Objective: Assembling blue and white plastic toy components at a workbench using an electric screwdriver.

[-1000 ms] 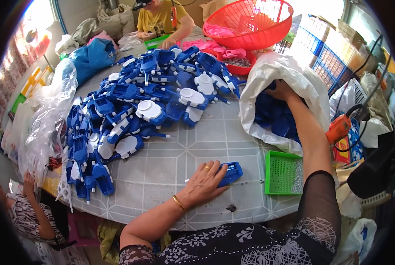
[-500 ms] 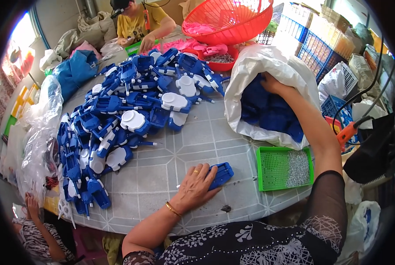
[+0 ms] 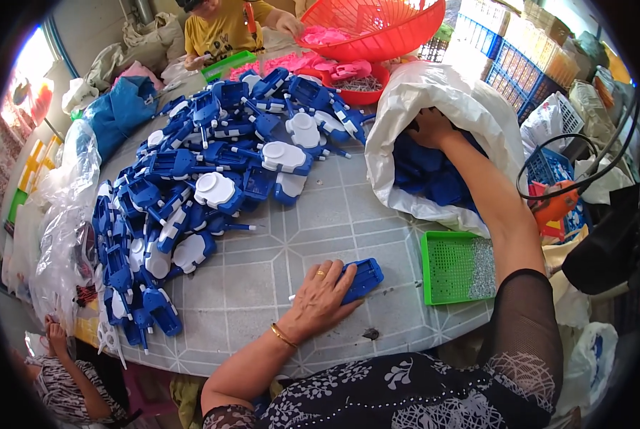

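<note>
Tabletop (image 3: 252,304): right hand (image 3: 432,130) still in sack (image 3: 504,136); colleague's hand (image 3: 289,26) seemingly reached basket (image 3: 406,32).

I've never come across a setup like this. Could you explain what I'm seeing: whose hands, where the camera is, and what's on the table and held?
There is no machine here: a person works with two bare hands. The camera is worn on their head and looks down through a wide fisheye lens, so straight edges bend near the rim.

The left hand is closed over a blue casing on the grey table. The right hand reaches into a white bag containing blue pieces; whether it grips anything is unclear.

To the left lies a heap of blue-and-white parts. Near the right forearm sits a green tray with small metal bits. Across the table is another person in yellow.
</note>
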{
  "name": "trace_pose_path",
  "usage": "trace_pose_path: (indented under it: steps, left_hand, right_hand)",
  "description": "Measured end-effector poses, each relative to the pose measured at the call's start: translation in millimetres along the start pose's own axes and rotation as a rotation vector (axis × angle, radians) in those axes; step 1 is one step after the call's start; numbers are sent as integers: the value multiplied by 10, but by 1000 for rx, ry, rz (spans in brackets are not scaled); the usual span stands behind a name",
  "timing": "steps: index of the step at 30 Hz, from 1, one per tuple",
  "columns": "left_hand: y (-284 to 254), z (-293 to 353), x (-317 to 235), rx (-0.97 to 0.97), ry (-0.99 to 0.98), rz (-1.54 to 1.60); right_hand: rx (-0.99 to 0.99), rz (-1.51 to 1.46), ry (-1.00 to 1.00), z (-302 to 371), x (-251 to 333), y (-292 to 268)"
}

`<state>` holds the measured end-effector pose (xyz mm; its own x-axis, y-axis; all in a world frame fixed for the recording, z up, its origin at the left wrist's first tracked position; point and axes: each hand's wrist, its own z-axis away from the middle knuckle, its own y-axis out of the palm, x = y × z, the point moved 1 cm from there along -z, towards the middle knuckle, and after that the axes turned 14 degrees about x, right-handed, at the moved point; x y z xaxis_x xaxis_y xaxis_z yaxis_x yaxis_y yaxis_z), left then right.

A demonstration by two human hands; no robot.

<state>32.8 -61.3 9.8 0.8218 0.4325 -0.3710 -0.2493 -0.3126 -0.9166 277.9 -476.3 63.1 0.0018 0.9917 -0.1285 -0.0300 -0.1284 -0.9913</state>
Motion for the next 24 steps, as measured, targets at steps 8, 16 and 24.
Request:
trace_pose_path:
  steps: [8,16,24]
  left_hand:
    - [-82,65,-48,-37,72,21]
    - [-74,146,-92,-32,94,41]
    - [-77,87,-32,45,172,46]
  right_hand:
    - [-94,77,-8,540,223,111]
    - [-108,-259,48,602,167,20]
    - [-261,-279,43,136,115,5]
